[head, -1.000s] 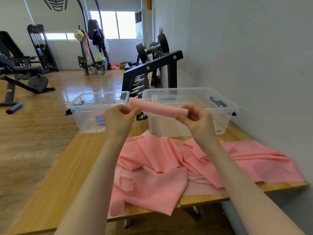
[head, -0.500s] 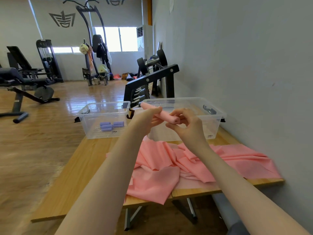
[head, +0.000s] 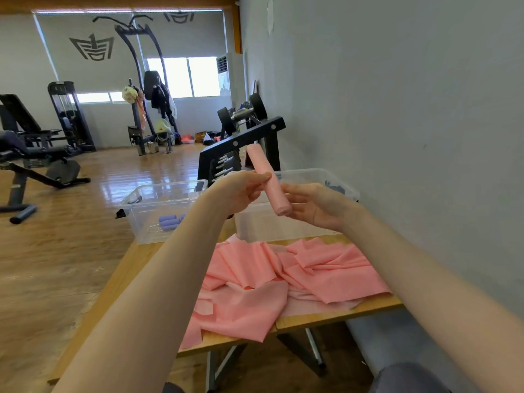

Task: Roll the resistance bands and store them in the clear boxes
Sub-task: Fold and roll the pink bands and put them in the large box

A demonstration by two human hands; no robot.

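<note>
Sitting nearest on the table is a messy pile of loose pink bands, all unrolled and overlapping, spilling right to the near edge.

Just past that, both arms reach out over the pile. The left hand has its thumb and fingers curled round the middle of a pink roll, pinching it. The roll is up in the air, tilted, near end low and to the right, far end poking up and away to the left. The right hand is next to the roll's lower end with fingers mostly straight and loose, palm turned toward it. It looks like the fingertips touch or nearly touch the roll, can't really tell which, but it isn't gripping it.

Behind the hands are two clear boxes side by side on the far end of the table. The left box has a few small purple rolls lying on its floor. The right box sits right under the pink roll, against the grey wall; what's inside is mostly hidden by the hands.

Further back there's a black dumbbell rack, then wood floor and gym machines over on the far left.
</note>
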